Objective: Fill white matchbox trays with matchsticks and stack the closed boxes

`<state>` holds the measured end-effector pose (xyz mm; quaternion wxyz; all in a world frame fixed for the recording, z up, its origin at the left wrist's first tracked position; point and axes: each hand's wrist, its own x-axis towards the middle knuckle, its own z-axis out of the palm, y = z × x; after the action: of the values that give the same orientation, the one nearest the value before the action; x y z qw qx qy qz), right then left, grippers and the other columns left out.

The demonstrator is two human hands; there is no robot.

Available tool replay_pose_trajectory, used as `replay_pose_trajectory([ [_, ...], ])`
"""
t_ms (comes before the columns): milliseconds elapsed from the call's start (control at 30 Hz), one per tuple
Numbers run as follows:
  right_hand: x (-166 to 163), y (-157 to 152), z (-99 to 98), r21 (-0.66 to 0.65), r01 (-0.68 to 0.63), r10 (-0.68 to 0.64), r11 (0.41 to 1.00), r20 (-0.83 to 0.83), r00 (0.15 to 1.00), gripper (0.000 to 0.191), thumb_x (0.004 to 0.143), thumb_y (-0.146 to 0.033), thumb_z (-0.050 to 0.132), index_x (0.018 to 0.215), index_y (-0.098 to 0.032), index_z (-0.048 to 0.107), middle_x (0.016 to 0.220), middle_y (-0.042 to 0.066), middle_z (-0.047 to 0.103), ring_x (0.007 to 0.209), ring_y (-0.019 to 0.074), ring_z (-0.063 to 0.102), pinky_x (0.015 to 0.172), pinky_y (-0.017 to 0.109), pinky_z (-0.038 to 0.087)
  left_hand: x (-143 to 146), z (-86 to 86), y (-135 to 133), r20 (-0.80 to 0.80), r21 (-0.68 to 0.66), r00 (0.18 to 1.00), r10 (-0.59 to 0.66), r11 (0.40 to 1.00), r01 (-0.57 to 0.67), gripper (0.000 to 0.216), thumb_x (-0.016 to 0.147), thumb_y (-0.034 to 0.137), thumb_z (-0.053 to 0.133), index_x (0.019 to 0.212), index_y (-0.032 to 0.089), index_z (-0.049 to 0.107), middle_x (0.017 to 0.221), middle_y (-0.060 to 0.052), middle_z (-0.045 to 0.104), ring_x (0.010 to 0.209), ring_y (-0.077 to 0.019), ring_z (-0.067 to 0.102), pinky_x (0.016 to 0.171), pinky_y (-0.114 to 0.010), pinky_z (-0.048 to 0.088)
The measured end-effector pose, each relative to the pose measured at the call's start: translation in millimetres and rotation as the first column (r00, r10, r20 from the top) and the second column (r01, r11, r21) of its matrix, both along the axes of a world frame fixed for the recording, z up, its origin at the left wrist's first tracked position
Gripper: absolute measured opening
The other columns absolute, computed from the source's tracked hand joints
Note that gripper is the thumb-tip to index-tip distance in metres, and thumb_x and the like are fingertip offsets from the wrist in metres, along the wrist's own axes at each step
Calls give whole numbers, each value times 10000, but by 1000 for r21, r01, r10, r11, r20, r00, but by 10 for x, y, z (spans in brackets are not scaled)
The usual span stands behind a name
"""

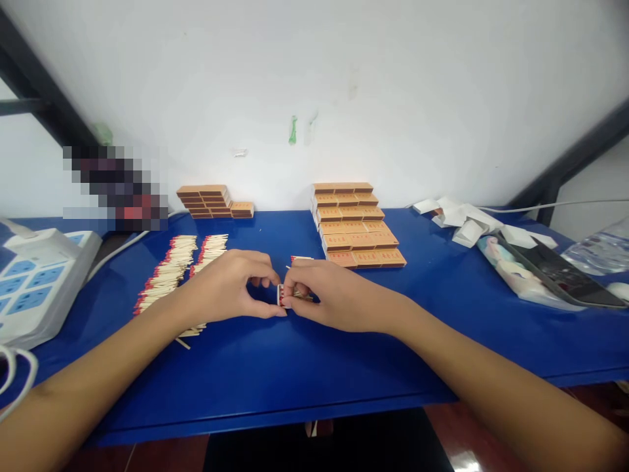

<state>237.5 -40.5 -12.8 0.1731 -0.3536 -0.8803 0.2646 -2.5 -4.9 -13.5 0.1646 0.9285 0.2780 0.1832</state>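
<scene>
Between my two hands, low over the blue table, is a small white matchbox tray [279, 295] with red-tipped matches inside. My left hand [240, 285] is curved round its left side, thumb at the near edge and fingers at the far edge. My right hand [331, 295] has its fingers pinched together at the matches in the tray, covering much of it. More loose matches [301, 259] show just behind the right hand. Left of my left hand, two rows of matches lie on the table, a full row [167, 272] and one partly hidden [209, 252] by the hand.
Stacked matchboxes stand by the wall, a small stack [204, 200] at left and a larger stepped one [356, 226] at centre right. Farther right are white empty trays [466, 219], a phone [560, 265] and a plastic packet [521, 275]. A power strip [44, 282] sits at left.
</scene>
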Motion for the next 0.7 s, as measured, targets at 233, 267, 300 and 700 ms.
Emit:
replay_pose_trajectory([
  [233,267,76,113,87,131,-141,988,121,983,184,965,-395,698,1014,-219,672,905,19,661,783,164,570,674,302,378,-12,-23,14,-22,-7,999,44,999,-44,338,811,513,875,916,197,816,789,-8,687,705,-141,634,644,-264,470],
  [267,303,89,127,68,139,-148,988,145,978,216,954,-420,712,1029,-222,674,874,14,665,764,166,572,662,303,373,-13,-22,17,-24,-12,999,48,999,-49,339,809,514,875,918,198,817,790,-9,689,705,-142,636,642,-263,472],
  [300,330,100,137,42,145,-150,989,160,976,241,946,-440,722,1042,-224,676,851,10,672,749,167,577,652,302,373,-14,-19,20,-26,-15,998,52,999,-52,338,807,514,875,915,199,818,790,-10,690,705,-143,637,639,-262,473],
  [700,165,93,17,21,68,-70,997,82,994,73,980,-198,651,926,-204,699,873,17,741,773,152,627,676,277,395,-7,-5,22,-33,-8,998,52,999,-52,326,813,517,868,914,210,824,788,-15,695,705,-150,641,636,-262,471],
])
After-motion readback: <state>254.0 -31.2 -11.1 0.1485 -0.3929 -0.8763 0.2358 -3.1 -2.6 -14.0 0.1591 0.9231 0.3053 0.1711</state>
